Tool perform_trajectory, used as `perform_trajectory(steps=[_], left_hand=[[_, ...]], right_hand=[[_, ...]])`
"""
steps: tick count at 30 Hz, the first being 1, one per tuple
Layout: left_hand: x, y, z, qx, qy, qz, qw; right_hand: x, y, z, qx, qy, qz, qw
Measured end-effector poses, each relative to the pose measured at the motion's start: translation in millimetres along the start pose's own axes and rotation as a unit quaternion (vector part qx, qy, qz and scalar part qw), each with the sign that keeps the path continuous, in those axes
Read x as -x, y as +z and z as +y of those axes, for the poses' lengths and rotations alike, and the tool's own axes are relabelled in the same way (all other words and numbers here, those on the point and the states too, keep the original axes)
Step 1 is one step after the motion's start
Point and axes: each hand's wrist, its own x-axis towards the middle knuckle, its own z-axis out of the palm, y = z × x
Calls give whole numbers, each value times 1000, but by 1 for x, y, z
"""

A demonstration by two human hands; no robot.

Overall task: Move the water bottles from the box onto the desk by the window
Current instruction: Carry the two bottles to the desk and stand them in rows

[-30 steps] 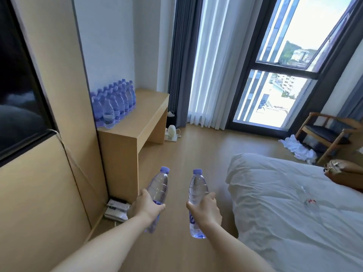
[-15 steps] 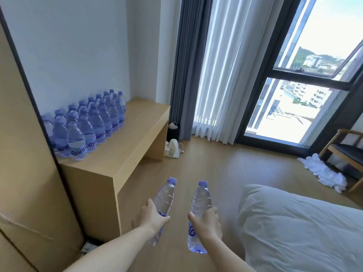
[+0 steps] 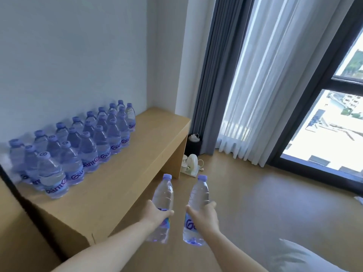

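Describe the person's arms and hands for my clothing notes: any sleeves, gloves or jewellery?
Both forearms are bare as far as the frame shows, no sleeves in view. The left hand and right hand wear no gloves. No watch, bracelet or ring is visible on the parts that show.

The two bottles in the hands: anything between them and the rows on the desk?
Head view: only bare desk top separates held bottles from the rows.
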Motion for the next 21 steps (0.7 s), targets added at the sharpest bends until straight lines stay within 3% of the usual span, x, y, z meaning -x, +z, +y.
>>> perform_trajectory(steps=[7,14,21], left_hand=[[-149,-17,52,-1,-2,-20,1000],[-273,-54,110,102,-15,6,995],[-361,-74,167,210,12,29,977]], right_hand=[[-148,33,-70,-9,-32,-56,998],[-264,49,-157,-60,-58,-90,992],[-382,85,-223,-137,-66,-231,961]])
